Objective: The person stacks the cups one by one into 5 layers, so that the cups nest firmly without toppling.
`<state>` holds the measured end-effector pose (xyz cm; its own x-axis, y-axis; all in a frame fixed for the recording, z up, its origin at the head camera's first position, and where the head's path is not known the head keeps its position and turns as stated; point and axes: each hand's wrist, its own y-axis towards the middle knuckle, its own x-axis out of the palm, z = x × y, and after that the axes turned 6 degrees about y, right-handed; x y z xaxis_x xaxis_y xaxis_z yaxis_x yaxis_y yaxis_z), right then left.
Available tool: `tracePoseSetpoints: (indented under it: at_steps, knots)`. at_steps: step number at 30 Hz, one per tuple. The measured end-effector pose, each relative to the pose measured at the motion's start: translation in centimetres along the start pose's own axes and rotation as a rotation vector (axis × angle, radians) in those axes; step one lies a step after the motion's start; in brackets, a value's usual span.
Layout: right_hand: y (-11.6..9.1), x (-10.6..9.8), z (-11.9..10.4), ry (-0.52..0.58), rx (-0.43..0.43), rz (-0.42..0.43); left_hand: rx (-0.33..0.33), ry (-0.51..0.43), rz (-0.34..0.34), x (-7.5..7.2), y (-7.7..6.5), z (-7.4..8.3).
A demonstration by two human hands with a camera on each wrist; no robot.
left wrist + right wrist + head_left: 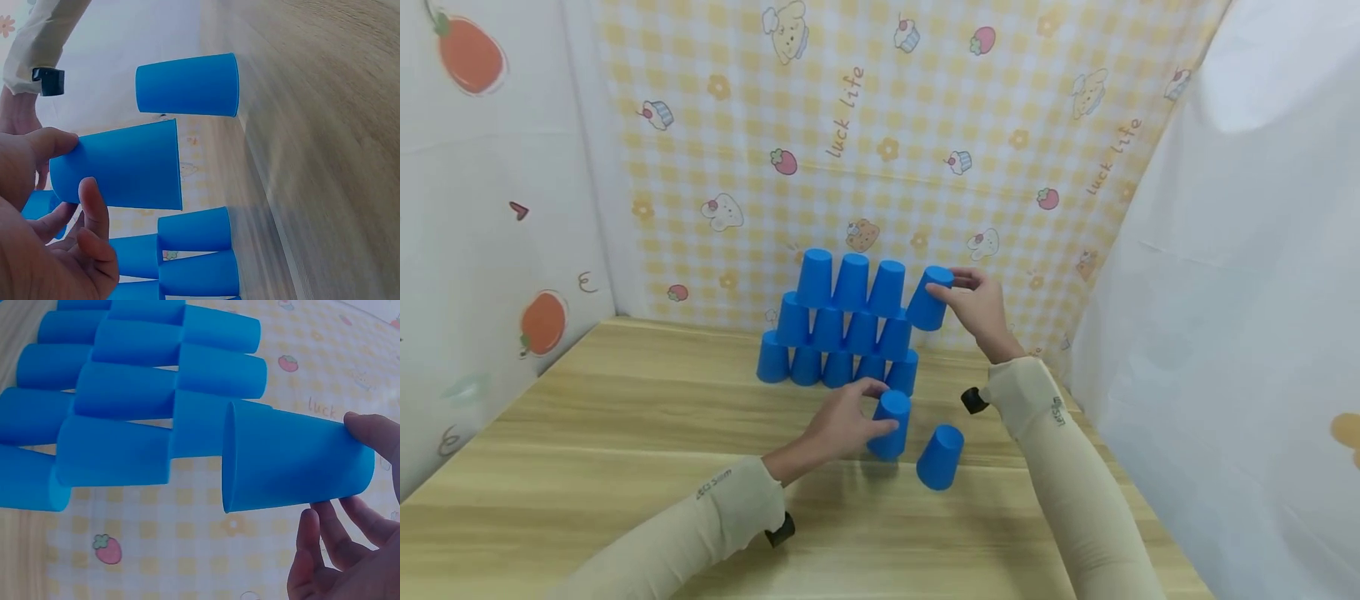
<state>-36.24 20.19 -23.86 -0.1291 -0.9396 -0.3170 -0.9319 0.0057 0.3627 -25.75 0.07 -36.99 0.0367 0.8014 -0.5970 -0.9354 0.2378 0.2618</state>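
Upside-down blue cups (827,329) are stacked in three rows, with three standing in the top row. My right hand (981,308) pinches a blue cup (294,459) near its closed end, thumb on one side and fingers on the other. That cup hangs slightly tilted at the right end of the top row, its rim close over the second row's end cup (894,336). In front of the stack, my left hand (846,421) grips another blue cup (125,165) between thumb and fingers, raised above the table. One loose blue cup (940,457) stands rim down to its right.
The stack stands toward the back of the wood-grain table (647,400). Behind it hangs a yellow checked cloth (715,217), and white cloths rise at the left and right sides. A black wrist strap piece (974,401) hangs below the right sleeve.
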Motion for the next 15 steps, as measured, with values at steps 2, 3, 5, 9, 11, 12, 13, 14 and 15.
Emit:
tracePoseSetpoints:
  at_steps: [2, 3, 5, 9, 11, 12, 13, 14, 15]
  knots:
    - [0.3, 0.1, -0.6, 0.004, -0.008, 0.015, 0.009, -0.003, 0.001, 0.0, 0.1, -0.1]
    - [0.5, 0.2, -0.8, 0.009, -0.012, 0.020, 0.011, -0.004, 0.002, -0.1, 0.1, -0.1]
    - [0.7, 0.4, -1.3, 0.020, -0.020, 0.023, 0.006, -0.008, 0.002, -0.2, 0.1, -0.1]
    - [1.1, 1.1, -2.2, 0.037, -0.039, 0.023, -0.005, -0.018, 0.009, -0.4, 0.1, -0.2]
    - [1.3, 1.3, -2.6, 0.034, -0.048, 0.023, -0.004, -0.020, 0.019, -0.4, 0.1, -0.3]
    - [1.4, 1.4, -2.8, 0.034, -0.050, 0.024, 0.000, -0.021, 0.024, -0.5, 0.2, -0.3]
    - [1.5, 1.6, -2.9, 0.030, -0.047, 0.026, 0.002, -0.025, 0.030, -0.5, 0.2, -0.3]
    - [1.6, 1.7, -3.1, 0.025, -0.043, 0.030, 0.004, -0.026, 0.033, -0.6, 0.3, -0.3]
    - [1.7, 1.8, -3.3, 0.024, -0.042, 0.032, 0.006, -0.026, 0.037, -0.6, 0.4, -0.4]
